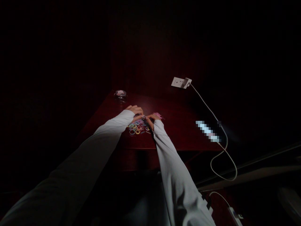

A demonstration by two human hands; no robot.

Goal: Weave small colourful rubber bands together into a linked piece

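A loose pile of small coloured hair ties [137, 129] in yellow, pink, blue and purple lies on the dark red table. Over the pile's far side, my left hand [135, 110] bends inward with thumb and fingers drawn together. My right hand [151, 119] meets it from the right, its fingertips pinched close to the left thumb. Something small and greyish seems to sit between the fingertips, too small and dark to name. Just beyond the right hand lies a pink bunch [158, 115] of thin strands or bands, partly hidden by that hand.
A round, clear container [120, 95] with a lid stands at the table's far left. On the wall, a charger sits in a white socket [176, 82]. Its white cable [204, 102] runs to a pixelated device [208, 131] near the right edge. A power strip [234, 216] lies lower right.
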